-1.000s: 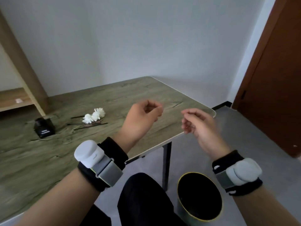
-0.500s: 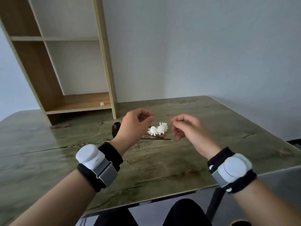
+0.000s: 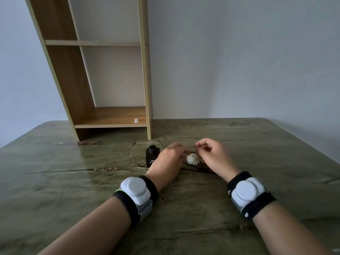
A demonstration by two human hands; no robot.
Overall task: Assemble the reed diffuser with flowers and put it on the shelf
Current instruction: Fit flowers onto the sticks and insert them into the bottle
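Observation:
A small black diffuser bottle (image 3: 152, 157) stands uncapped on the green table (image 3: 73, 181), just left of my left hand (image 3: 168, 161). A white flower (image 3: 193, 158) on a dark stem lies between my hands, with thin dark reed sticks (image 3: 197, 170) under them. My left hand reaches to the flowers with its fingers curled away from view. My right hand (image 3: 211, 157) hovers over the flowers, thumb and forefinger pinched together at a thin dark stem. The wooden shelf (image 3: 110, 116) stands on the table behind the bottle.
A small white stopper (image 3: 136, 120) sits on the shelf's lowest board near its right post. Grey walls close off the back and right. Both wrists wear black bands with white sensor pods.
The view swung left from the table's corner and the bin to the shelf. Both hands dropped and moved forward onto the flowers beside the bottle.

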